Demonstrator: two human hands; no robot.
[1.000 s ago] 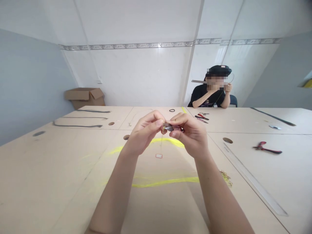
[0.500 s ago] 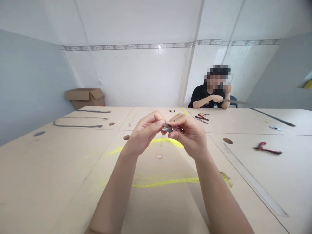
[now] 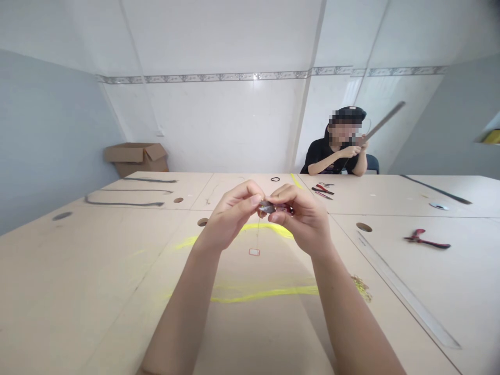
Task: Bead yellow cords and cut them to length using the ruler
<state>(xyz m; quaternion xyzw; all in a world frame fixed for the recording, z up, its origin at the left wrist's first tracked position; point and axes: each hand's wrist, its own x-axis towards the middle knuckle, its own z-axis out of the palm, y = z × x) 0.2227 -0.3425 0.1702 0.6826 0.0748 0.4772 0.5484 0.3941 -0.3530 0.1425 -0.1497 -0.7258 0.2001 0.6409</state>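
Note:
My left hand (image 3: 233, 213) and my right hand (image 3: 302, 216) meet above the table, fingers pinched together. Between their fingertips is a small shiny grey piece (image 3: 267, 207). Its reddish, glossy part (image 3: 287, 209) runs into my right fingers, which hide much of it; the exact kind is not clear. From the pinch a thin thread hangs down to a small white tag (image 3: 254, 252) with a red border. Bright yellow strands (image 3: 269, 226) lie behind and below my hands, with another yellow bundle (image 3: 265, 296) nearer, between my forearms.
Pliers with red and black handles (image 3: 425, 239) lie at the right, beside a clear ruler (image 3: 408, 291). More tools (image 3: 322, 190) lie farther back. Grey cords (image 3: 125, 203) are at the left, a cardboard box (image 3: 136, 158) behind. Across the table sits a person (image 3: 334, 153) holding a long grey strip (image 3: 385, 122).
My hands stay almost in place with the same piece between them. The person opposite has raised the long grey strip from level to slanting upward.

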